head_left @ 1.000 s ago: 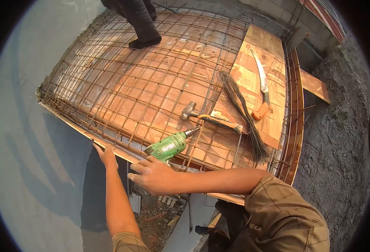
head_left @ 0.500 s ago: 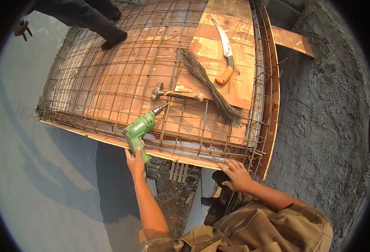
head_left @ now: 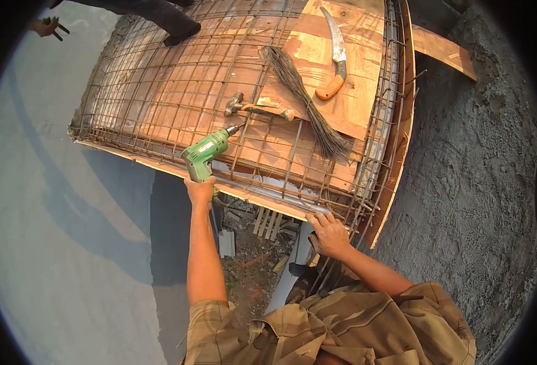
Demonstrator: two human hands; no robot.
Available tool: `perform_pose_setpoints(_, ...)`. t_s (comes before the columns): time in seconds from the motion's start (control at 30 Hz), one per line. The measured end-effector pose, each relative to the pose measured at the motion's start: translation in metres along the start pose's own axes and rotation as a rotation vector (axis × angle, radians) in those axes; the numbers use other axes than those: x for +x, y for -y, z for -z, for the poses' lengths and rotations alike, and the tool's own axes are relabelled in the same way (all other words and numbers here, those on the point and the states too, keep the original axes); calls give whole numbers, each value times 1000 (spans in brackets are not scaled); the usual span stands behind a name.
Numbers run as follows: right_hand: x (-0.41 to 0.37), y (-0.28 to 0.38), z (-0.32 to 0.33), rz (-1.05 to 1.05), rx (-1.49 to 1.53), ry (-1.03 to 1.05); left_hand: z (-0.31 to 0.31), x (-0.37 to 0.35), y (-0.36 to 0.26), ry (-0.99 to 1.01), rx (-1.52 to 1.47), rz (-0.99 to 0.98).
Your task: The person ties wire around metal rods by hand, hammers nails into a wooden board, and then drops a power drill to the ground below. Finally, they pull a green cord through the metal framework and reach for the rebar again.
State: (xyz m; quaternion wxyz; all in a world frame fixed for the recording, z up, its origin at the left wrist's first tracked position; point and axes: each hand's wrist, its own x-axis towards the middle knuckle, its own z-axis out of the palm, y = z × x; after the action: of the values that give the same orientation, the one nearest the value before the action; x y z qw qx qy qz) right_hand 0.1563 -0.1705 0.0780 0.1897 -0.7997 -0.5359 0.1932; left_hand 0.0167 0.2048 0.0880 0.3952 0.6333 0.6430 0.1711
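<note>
My left hand (head_left: 200,190) is closed round the lower handle of a green power drill (head_left: 206,149), which lies over the front edge of a rebar grid, its chuck pointing up and right. My right hand (head_left: 329,235) grips the wooden edge board (head_left: 262,204) near the front right corner, fingers over its top. Beyond the drill's chuck lies a hammer (head_left: 259,109) with an orange and black handle. A bundle of tie wire (head_left: 302,97) lies to its right, partly on a plywood sheet (head_left: 360,79). A curved pruning saw (head_left: 336,55) with an orange handle rests on that sheet.
Crossed steel bars (head_left: 177,100) cover the raised wooden deck. A person's leg (head_left: 174,24) stands on it at the upper left, and another person's hand (head_left: 44,26) holds a dark tool. Rough cement (head_left: 463,164) lies right; a gap with rubble (head_left: 244,261) opens below.
My left hand and the drill have moved slightly up in view. My right hand has shifted up and left. The whole view has shifted, and the person's leg sits higher.
</note>
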Motion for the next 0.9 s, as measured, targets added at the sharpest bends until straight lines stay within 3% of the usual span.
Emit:
perform_pose_setpoints(0.13, 1, 5, 3, -5, -10, 0, 11, -9, 2, 139, -463, 181)
perform_pose_setpoints(0.27, 0, 5, -4, 8, -60, -50, 24, -52, -4, -53, -500, 29)
perform_pose_setpoints(0.43, 1, 9, -6, -22, -116, -46, 57, -107, 47, -138, -775, -41)
perform_pose_setpoints(0.67, -2, 6, -18, 29, -183, -107, 112, -200, 174, -305, -1011, 57)
perform_pose_setpoints(0.9, -3, 18, -18, -50, -213, -73, 156, -270, 313, -521, -1266, 394)
